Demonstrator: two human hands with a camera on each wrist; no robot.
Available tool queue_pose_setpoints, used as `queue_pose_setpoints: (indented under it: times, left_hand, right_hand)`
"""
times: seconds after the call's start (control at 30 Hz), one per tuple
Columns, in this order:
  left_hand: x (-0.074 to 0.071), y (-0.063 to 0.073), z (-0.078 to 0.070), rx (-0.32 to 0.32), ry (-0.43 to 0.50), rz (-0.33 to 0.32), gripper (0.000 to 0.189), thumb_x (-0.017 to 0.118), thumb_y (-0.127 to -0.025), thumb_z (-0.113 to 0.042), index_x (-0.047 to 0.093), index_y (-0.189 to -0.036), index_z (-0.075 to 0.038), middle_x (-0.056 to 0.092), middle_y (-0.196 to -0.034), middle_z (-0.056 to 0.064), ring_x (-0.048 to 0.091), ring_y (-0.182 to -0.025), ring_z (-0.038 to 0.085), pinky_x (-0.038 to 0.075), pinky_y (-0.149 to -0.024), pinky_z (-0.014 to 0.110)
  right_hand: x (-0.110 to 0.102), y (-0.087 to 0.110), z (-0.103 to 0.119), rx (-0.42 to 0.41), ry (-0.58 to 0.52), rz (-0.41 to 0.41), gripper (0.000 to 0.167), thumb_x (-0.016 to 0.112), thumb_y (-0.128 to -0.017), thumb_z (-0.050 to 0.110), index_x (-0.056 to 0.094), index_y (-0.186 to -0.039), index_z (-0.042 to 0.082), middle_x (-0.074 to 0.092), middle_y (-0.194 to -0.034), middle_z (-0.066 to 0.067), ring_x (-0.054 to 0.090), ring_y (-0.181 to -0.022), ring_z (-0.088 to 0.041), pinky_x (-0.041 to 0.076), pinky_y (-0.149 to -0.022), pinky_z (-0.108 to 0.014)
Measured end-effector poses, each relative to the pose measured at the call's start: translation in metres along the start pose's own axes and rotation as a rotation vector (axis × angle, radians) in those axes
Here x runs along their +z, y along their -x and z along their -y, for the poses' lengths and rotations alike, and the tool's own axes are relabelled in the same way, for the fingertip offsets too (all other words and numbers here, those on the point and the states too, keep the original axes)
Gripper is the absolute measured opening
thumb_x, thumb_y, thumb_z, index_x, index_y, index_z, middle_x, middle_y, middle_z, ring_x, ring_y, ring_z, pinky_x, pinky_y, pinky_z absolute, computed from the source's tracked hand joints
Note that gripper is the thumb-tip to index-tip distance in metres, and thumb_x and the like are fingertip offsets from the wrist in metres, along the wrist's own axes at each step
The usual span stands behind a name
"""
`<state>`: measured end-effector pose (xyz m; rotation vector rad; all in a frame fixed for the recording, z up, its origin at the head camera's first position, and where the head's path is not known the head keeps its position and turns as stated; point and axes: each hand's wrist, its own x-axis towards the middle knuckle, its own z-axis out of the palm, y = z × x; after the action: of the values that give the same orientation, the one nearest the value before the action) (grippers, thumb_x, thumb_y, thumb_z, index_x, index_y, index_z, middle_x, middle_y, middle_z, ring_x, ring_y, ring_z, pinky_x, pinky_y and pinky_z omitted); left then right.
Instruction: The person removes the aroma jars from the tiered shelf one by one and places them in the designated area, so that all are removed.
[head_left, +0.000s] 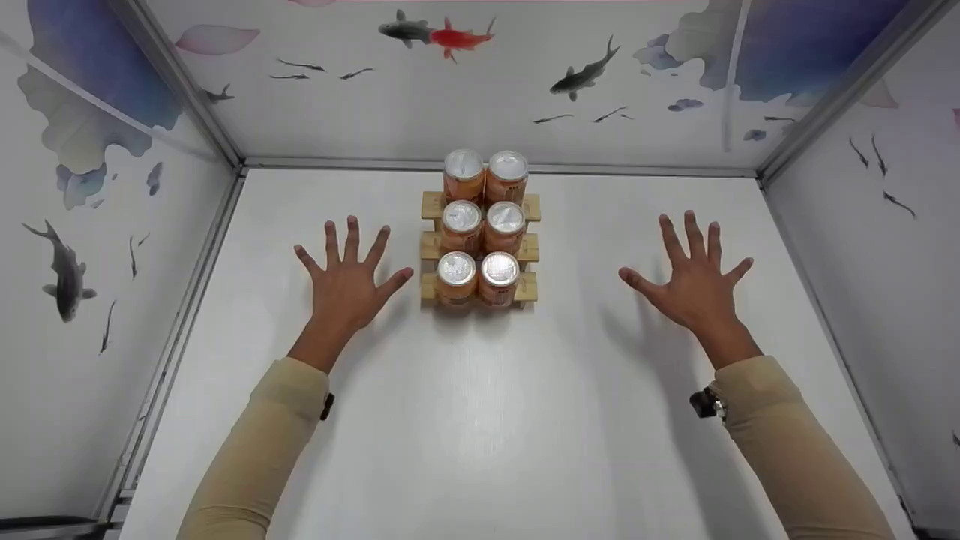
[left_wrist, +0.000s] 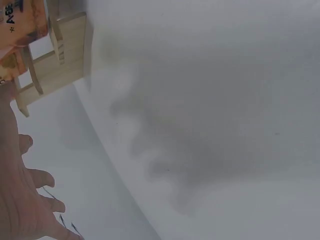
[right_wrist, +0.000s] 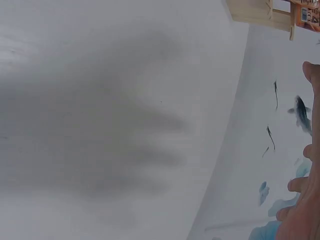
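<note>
Several orange cans [head_left: 463,217] with silvery lids stand upright in pairs on a stepped wooden rack [head_left: 429,246] at the back middle of the table. To the left of the rack my left hand [head_left: 346,294] is held with its fingers spread, the thumb tip close to the lowest step. My right hand [head_left: 696,289] is spread in the same way, farther off on the rack's right side. Neither hand holds anything, and both cast shadows on the table. In the left wrist view, the rack's side [left_wrist: 70,47] and part of an orange can [left_wrist: 22,27] show near my fingers.
The white table [head_left: 480,435] is enclosed by pale panels painted with fish, at the back [head_left: 315,112], left and right. Grey metal strips [head_left: 337,164] run along the table's edges. A small dark device [head_left: 705,403] sits at the right cuff.
</note>
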<state>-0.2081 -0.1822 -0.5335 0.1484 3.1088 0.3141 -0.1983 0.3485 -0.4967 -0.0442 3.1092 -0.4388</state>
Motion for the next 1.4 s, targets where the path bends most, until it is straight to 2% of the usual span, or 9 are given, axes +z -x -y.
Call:
queue_pose_setpoints:
  times: [0.43,0.77,1.0,1.2,1.4]
  left_hand:
    - [0.024,0.002,-0.014,0.013,-0.007,0.059,0.09,0.034,-0.105,-0.085,0.024,-0.178,-0.033,0.01,-0.186,0.02,0.005,-0.172,0.053,0.003,-0.124,0.091]
    - [0.045,0.002,-0.026,0.058,-0.07,0.095,0.072,0.038,-0.113,-0.071,0.033,-0.175,-0.036,0.022,-0.184,0.021,0.015,-0.17,0.054,0.012,-0.123,0.091]
    - [0.048,0.001,-0.031,0.09,-0.062,0.068,0.068,0.042,-0.112,-0.07,0.041,-0.172,-0.037,0.03,-0.182,0.019,0.023,-0.169,0.052,0.017,-0.123,0.09]
    - [0.05,0.002,-0.034,0.1,-0.043,0.087,0.066,0.039,-0.114,-0.068,0.041,-0.172,-0.037,0.03,-0.182,0.018,0.022,-0.169,0.052,0.017,-0.125,0.088]
    - [0.055,0.002,-0.034,0.135,-0.001,0.084,0.064,0.04,-0.117,-0.06,0.041,-0.173,-0.028,0.032,-0.181,0.017,0.024,-0.169,0.05,0.02,-0.13,0.079]
  right_hand:
    - [0.011,-0.008,0.034,-0.047,-0.006,-0.016,0.113,0.058,-0.095,0.088,0.012,-0.18,0.03,0.004,-0.189,-0.014,-0.003,-0.173,-0.048,-0.004,-0.116,-0.096]
    - [0.019,-0.01,0.059,-0.099,-0.027,-0.025,0.109,0.061,-0.096,0.083,0.019,-0.179,0.027,0.012,-0.188,-0.014,0.006,-0.173,-0.049,0.002,-0.121,-0.093]
    - [0.024,-0.011,0.072,-0.135,-0.026,-0.03,0.108,0.063,-0.096,0.081,0.022,-0.179,0.024,0.018,-0.186,-0.014,0.012,-0.172,-0.048,0.007,-0.124,-0.091]
    - [0.029,-0.011,0.081,-0.169,-0.048,-0.013,0.107,0.065,-0.097,0.078,0.024,-0.178,0.021,0.022,-0.185,-0.015,0.016,-0.172,-0.048,0.009,-0.126,-0.087]
    - [0.033,-0.01,0.09,-0.235,-0.109,0.006,0.103,0.068,-0.1,0.071,0.028,-0.177,0.014,0.028,-0.183,-0.018,0.024,-0.17,-0.044,0.015,-0.134,-0.075]
